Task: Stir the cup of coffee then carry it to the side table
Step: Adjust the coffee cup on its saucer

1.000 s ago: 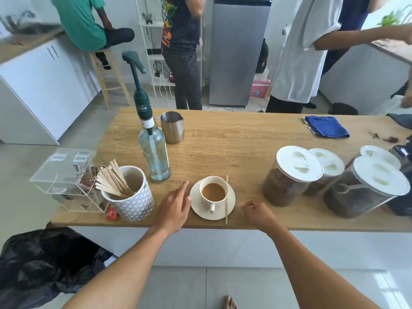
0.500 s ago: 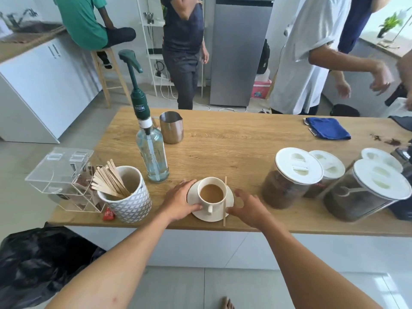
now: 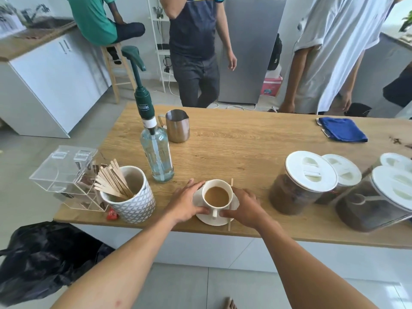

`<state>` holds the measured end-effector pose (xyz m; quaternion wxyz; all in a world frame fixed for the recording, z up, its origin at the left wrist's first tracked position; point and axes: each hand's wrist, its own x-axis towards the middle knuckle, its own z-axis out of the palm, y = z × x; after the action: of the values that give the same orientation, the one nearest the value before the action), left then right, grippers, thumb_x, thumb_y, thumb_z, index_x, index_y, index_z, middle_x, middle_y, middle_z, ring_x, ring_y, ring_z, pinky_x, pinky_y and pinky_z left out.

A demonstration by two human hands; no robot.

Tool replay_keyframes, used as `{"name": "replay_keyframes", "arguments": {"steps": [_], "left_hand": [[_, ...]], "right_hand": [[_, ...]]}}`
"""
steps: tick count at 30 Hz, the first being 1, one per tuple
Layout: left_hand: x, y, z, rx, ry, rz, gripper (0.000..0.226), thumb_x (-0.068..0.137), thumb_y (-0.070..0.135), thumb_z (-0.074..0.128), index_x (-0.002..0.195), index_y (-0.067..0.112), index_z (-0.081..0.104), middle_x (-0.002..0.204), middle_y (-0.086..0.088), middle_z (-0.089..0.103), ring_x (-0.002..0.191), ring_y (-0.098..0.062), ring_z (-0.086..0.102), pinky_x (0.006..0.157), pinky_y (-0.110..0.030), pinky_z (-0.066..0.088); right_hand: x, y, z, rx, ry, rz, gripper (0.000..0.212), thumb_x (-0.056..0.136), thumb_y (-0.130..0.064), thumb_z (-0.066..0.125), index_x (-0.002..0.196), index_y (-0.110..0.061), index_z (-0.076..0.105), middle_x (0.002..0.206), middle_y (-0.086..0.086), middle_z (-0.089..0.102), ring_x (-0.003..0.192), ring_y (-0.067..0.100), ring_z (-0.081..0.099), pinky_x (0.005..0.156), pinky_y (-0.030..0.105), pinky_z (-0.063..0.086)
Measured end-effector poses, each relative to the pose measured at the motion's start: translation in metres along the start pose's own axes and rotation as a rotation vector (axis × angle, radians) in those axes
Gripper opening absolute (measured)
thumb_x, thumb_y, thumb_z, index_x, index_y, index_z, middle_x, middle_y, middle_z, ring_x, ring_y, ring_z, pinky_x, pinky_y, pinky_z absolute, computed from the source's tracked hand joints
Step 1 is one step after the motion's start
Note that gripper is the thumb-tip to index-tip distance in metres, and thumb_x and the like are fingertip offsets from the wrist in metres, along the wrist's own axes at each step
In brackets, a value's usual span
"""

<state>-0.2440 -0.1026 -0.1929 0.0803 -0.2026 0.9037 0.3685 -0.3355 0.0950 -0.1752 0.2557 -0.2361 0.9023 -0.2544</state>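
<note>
At counter (image 3: 245,139) edge, left hand (image 3: 185,204) and right hand (image 3: 245,208) clamp saucer (image 3: 211,220); full cup (image 3: 217,196) could slosh, loose stir stick (image 3: 229,224) could slide off on lift.

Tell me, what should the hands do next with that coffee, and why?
Probably lift the saucer straight up and level. Both the left hand and right hand already grip its edges, the cup is nearly full, and the stir stick lies loose across the saucer.
</note>
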Motion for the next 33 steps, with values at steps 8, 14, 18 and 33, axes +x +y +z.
{"name": "replay_keyframes", "arguments": {"steps": [8,14,18,33], "left_hand": [[0.002,-0.002,0.002,0.028,-0.007,0.001,0.101,0.065,0.06,0.082,0.151,0.037,0.034,0.165,-0.002,0.018,0.152,-0.03,0.012,0.123,-0.048,0.012],[0.002,-0.003,0.006,0.036,0.019,0.058,0.093,0.069,0.052,0.083,0.149,0.031,0.041,0.158,-0.006,0.037,0.147,-0.022,0.028,0.121,-0.041,0.018],[0.002,-0.004,0.007,0.044,0.033,0.056,0.09,0.069,0.052,0.083,0.147,0.031,0.044,0.155,-0.002,0.043,0.143,-0.022,0.035,0.118,-0.041,0.022],[-0.018,0.029,-0.053,-0.26,-0.055,0.109,0.073,0.066,0.031,0.091,0.131,0.033,0.058,0.125,0.013,0.066,0.121,-0.005,0.058,0.106,-0.031,0.044]], "right_hand": [[0.003,-0.002,0.003,0.102,-0.025,-0.011,0.079,0.063,-0.045,0.083,0.132,-0.043,0.045,0.138,-0.007,0.049,0.143,0.022,0.014,0.114,0.045,0.017],[0.005,-0.002,0.004,0.137,-0.024,-0.01,0.074,0.056,-0.049,0.08,0.124,-0.046,0.05,0.129,-0.009,0.054,0.139,0.021,0.024,0.11,0.044,0.024],[0.005,-0.004,0.004,0.132,-0.019,-0.028,0.072,0.046,-0.057,0.072,0.115,-0.048,0.054,0.113,-0.016,0.058,0.132,0.022,0.036,0.107,0.049,0.032],[-0.01,-0.04,-0.035,0.266,-0.047,-0.11,0.088,0.051,-0.052,0.088,0.128,-0.034,0.052,0.116,-0.016,0.065,0.114,0.008,0.057,0.099,0.037,0.047]]}}
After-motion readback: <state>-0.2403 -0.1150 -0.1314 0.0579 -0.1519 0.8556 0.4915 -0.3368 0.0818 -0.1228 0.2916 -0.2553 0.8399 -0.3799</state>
